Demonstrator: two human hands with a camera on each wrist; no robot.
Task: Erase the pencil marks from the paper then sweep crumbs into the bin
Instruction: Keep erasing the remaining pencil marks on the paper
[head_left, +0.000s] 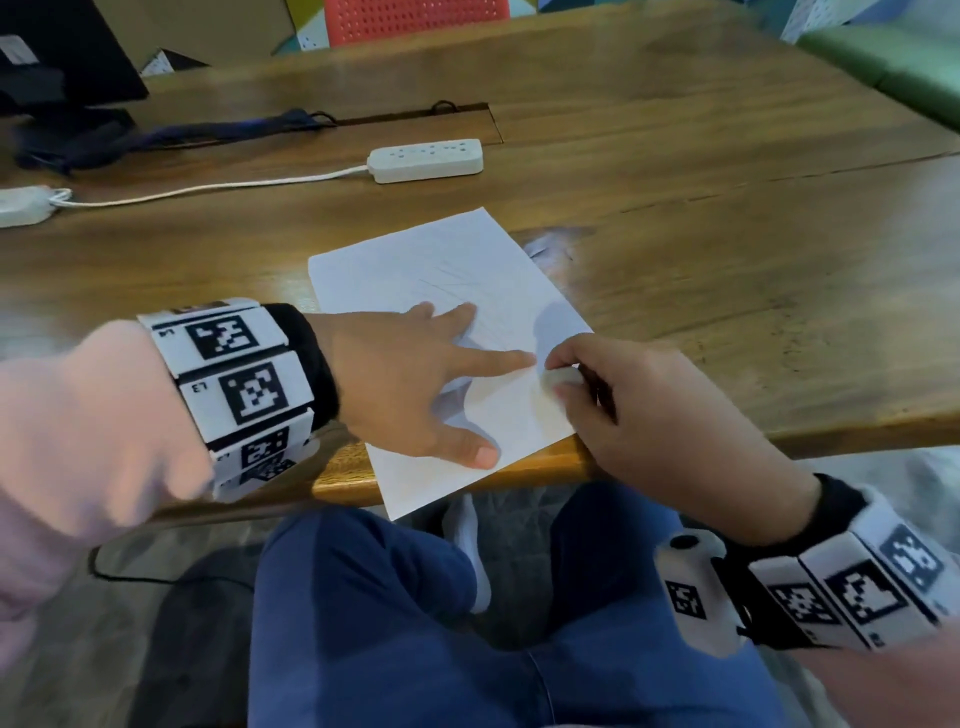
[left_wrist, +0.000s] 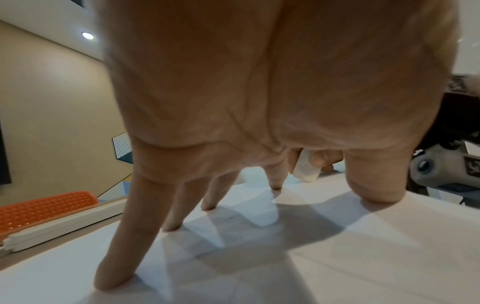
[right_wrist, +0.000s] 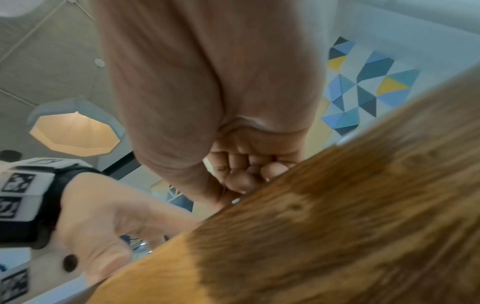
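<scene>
While the left hand (head_left: 410, 384) lies spread on the sheet of paper (head_left: 447, 270), fingers straight and fingertips (left_wrist: 114, 281) pressed to the page, the right hand (head_left: 639, 410) pinches a white eraser (head_left: 561, 376) between thumb and curled fingers. The eraser touches the paper at its right edge, just beside the left index fingertip. In the left wrist view the eraser (left_wrist: 306, 170) stands tilted, its lower end on the page. Faint pencil marks (head_left: 457, 280) show on the upper half of the sheet, beyond the left fingers. The paper lies askew on the wooden table (head_left: 727, 234), its near corner overhanging the table edge above the person's blue trousers (head_left: 374, 613). In the right wrist view the right fingers are curled against the table edge; the eraser cannot be made out there. A white power strip (head_left: 426, 160) with its cable lies farther back on the table, well apart from the sheet. An orange perforated chair (head_left: 415, 18) stands behind the table.
</scene>
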